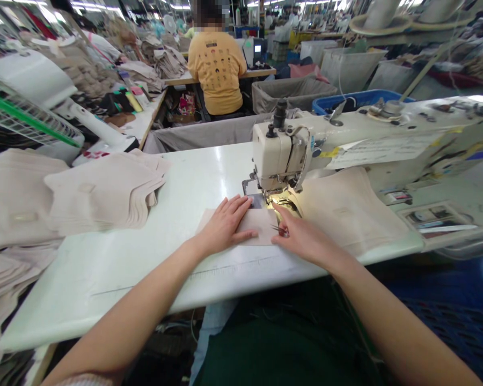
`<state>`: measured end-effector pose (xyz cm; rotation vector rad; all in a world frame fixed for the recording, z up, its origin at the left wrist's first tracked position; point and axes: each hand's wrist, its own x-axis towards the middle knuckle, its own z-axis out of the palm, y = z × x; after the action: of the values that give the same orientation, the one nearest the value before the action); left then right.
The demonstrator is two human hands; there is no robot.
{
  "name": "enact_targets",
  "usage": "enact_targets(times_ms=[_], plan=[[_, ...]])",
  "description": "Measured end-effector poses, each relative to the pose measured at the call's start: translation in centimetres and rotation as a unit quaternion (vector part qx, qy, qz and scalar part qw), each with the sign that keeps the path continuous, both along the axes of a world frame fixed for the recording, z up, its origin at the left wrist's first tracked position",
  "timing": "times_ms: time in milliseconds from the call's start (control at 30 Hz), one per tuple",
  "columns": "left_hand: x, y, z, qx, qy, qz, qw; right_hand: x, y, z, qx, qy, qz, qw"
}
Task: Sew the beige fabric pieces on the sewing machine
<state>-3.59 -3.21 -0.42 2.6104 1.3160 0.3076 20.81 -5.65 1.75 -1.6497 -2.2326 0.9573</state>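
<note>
A small beige fabric piece (261, 221) lies on the white sewing table (145, 262), just in front of the sewing machine (271, 153). My left hand (226, 222) rests flat on its left part, fingers spread toward the needle area. My right hand (300, 233) is at the fabric's right edge, closed round small metal scissors or snips (279, 229) whose tips point left over the fabric. Its index finger reaches toward the lit presser foot (269, 201). Whether the fabric is under the foot is hard to tell. A larger beige fabric panel (346, 209) lies right of the needle.
Stacks of beige fabric pieces (104, 187) lie at the left of the table. A white lamp-like fixture (32, 80) stands at the back left. Beyond the table are a grey cloth bin (293, 92), a blue basket (358, 99) and a seated person in yellow (215, 69).
</note>
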Motion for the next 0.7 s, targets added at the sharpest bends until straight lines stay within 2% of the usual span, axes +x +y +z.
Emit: enact_targets(times_ms=[267,400,500,567,633,667,700], plan=[[0.0,-0.1,-0.1,0.007,0.002,-0.003,1.000,-0.6,-0.3,0.6,0.035,-0.086,0.022,0.995],[-0.1,-0.1,-0.2,0.014,0.009,0.001,1.000,-0.2,-1.2,0.6,0.123,-0.094,0.019,0.988],[-0.3,-0.3,-0.3,0.027,0.032,0.012,0.999,0.5,-2.1,-0.4,0.200,-0.068,0.086,0.974],[-0.2,-0.8,-0.3,0.059,0.051,0.049,0.996,0.9,-2.8,-1.4,0.229,-0.049,0.141,0.962],[0.4,-1.5,-0.2,0.106,0.063,0.060,0.990,1.2,-3.2,-2.5,0.249,-0.029,0.144,0.957],[0.9,-2.0,-0.1,0.123,0.068,0.035,0.989,1.3,-3.3,-3.0,0.260,-0.021,0.141,0.955],[1.5,-2.4,0.0,0.127,0.072,-0.028,0.989,1.3,-3.4,-3.4,0.268,-0.013,0.141,0.953]])
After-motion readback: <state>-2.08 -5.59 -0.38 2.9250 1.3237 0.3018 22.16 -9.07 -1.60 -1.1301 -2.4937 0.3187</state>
